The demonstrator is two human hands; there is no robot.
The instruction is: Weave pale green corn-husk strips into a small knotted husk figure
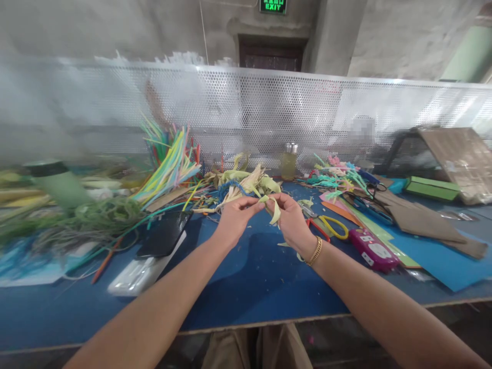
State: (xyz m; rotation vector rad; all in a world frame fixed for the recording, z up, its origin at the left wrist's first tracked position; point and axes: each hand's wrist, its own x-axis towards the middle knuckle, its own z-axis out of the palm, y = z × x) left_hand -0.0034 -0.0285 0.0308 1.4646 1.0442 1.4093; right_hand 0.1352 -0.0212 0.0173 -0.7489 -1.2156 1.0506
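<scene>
Over the middle of the blue table, my left hand (237,220) and my right hand (291,221) meet with fingertips pinched. Between them is a pale green, leaf-like strip (275,212), perhaps corn husk, looped over with one end hanging down. Both hands grip it near its top; the fingertips partly cover it. Just behind lies a heap of dry, pale husk-like strips (251,182) with blue cord (229,188) among them. Scissors (333,227) with red and yellow handles rest right of my right hand.
To the left are a black phone (164,234), colourful pipe cleaners (169,164) and a blurred green bottle (57,184). A glass jar (289,163) stands at the back by the perforated metal screen (269,113). Rightward lie a magenta device (373,249), cardboard (426,220) and blue paper (449,264).
</scene>
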